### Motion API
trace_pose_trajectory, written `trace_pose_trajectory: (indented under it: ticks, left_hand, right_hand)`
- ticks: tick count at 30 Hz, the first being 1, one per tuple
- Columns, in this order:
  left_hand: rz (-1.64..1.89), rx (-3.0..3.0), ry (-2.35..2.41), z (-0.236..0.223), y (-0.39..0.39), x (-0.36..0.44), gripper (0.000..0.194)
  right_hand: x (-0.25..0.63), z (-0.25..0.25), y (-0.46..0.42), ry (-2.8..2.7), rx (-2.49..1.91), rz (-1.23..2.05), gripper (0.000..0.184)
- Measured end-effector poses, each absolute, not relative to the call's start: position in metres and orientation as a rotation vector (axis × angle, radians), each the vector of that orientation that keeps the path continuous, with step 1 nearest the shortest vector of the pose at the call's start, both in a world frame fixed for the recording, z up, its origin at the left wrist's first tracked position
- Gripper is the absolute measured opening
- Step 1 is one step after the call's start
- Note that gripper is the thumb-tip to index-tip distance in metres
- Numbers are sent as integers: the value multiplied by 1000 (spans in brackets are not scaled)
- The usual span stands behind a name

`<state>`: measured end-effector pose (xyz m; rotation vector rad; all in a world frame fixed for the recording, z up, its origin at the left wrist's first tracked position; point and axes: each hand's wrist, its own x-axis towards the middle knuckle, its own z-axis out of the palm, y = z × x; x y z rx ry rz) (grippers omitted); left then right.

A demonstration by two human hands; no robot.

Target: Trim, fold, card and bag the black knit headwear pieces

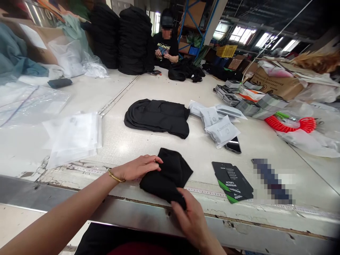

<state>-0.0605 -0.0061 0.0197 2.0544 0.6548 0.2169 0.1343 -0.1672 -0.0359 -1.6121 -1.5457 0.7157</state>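
Note:
A folded piece of black headgear cloth lies at the front edge of the table. My left hand, with a gold bangle at the wrist, rests its outstretched fingers on the cloth's left side. At the near right corner, my right hand pinches the cloth's edge between thumb and fingers. Just beyond lies a flat stack of black cloth pieces. Black printed cards reading "Actor's Headgear" are fanned out to the right.
Frosted plastic bags lie left. Filled white packets partly cover a phone. Card bundles and a red coiled cord sit at right. Tall black cloth stacks stand behind; a co-worker sits across the table.

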Motion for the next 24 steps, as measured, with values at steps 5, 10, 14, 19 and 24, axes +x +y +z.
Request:
trace_pose_trajectory:
  ticks: [5, 10, 14, 19, 24]
  left_hand:
    - [224, 2020, 700, 15, -15, -65, 49]
    - [181, 2272, 1248, -3, -18, -27, 51]
    - [280, 2231, 1400, -8, -19, -13, 48]
    - [758, 1378, 1311, -8, -51, -36, 54]
    - [876, 831, 1130, -2, -90, -39, 81]
  right_hand:
    - [133, -23, -155, -457, -1393, 1323, 29]
    - [121, -16, -147, -202, -1272, 1472, 40]
    - [120, -14, -149, -308, -1328, 1421, 55]
    - [115, -16, -151, -78, -1236, 1400, 51]
    - [72, -17, -160, 133, -1093, 1491, 44]
